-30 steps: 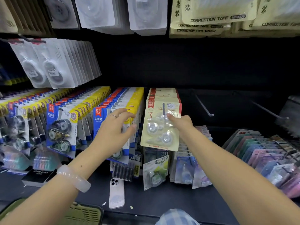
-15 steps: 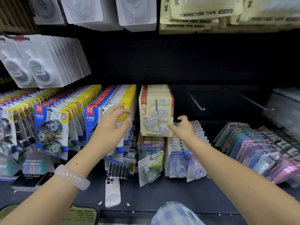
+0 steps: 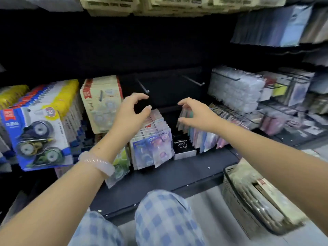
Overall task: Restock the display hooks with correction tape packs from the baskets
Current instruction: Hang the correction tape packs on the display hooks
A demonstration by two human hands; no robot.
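Correction tape packs: hung on hook, shelf's left side; more in basket, front right.
Left hand: fingers loosely curled, holding nothing.
Right hand: likewise.
Risk: I judge reaching past could snag the bare hook.

Blue-carded three-roll correction tape packs at frame left, beige-carded packs on a hook right of them, two bare metal hooks at centre, grey slotted plastic basket on the floor lower right
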